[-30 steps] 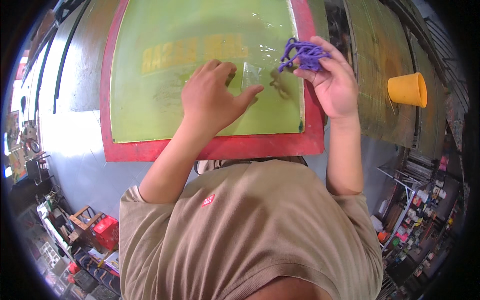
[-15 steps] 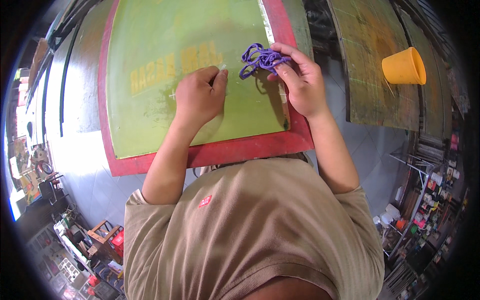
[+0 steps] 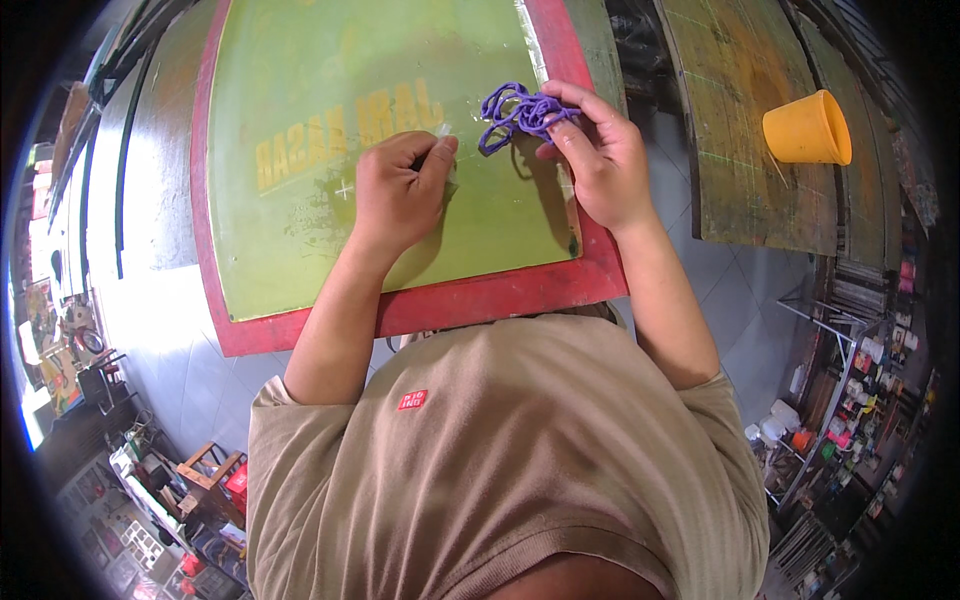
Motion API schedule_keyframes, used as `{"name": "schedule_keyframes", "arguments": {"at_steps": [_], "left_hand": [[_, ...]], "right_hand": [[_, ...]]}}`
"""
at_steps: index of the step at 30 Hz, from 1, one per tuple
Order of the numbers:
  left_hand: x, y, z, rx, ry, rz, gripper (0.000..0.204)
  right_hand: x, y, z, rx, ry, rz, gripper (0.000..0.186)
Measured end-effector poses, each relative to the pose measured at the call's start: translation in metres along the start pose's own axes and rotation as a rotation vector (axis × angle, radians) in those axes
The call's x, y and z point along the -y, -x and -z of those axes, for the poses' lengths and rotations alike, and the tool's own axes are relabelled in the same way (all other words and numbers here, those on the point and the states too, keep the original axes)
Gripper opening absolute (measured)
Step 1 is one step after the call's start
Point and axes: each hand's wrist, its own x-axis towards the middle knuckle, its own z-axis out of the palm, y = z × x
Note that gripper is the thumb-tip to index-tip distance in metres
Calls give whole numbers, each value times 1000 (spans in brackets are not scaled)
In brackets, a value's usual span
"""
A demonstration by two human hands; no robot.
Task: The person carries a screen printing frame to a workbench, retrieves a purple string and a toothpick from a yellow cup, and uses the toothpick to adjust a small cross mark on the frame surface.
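A tangled bundle of purple cord (image 3: 520,112) hangs from the fingertips of my right hand (image 3: 608,160), pinched between thumb and fingers above the right edge of a screen-printing frame. My left hand (image 3: 405,190) is closed, thumb up, over the middle of the green mesh (image 3: 480,225). A small clear or whitish bit (image 3: 445,130) shows by its thumb tip; what the fingers hold is mostly hidden. The frame has a red border (image 3: 500,292). Yellowish lettering (image 3: 345,135) and a small pale cross mark (image 3: 345,188) show on the mesh, left of my left hand.
On the right, an orange-yellow cup (image 3: 800,130) rests on a stained wooden board (image 3: 750,190). A pale, brightly lit table (image 3: 160,200) lies at the left. Grey floor tiles (image 3: 185,350) show below. Cluttered shelves (image 3: 850,420) stand at the lower right, furniture (image 3: 205,475) at the lower left.
Little differs. Both hands keep their grips and nearly their places; my left thumb sits slightly differently. The frame and its lettering appear shifted a little to the left in view.
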Motion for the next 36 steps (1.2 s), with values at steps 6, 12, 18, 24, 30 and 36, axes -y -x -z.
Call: {"name": "schedule_keyframes", "arguments": {"at_steps": [6, 12, 18, 24, 30, 36], "left_hand": [[-4, 0, 0, 11, 29, -38, 27], [-7, -1, -1, 26, 41, -11, 27], [-11, 1, -3, 19, 47, -54, 27], [-13, 1, -5, 20, 106, -68, 28], [-14, 1, -2, 99, 23, 1, 22], [-18, 2, -8, 17, 132, -20, 26]], "right_hand": [[1, -1, 1, 10, -5, -11, 29], [4, 0, 1, 11, 3, -27, 29], [4, -1, 3, 14, 14, -29, 30], [3, -1, 2, 12, -1, -23, 30], [4, -1, 1, 9, 8, -25, 30], [6, -1, 1, 12, 30, -30, 30]]}}
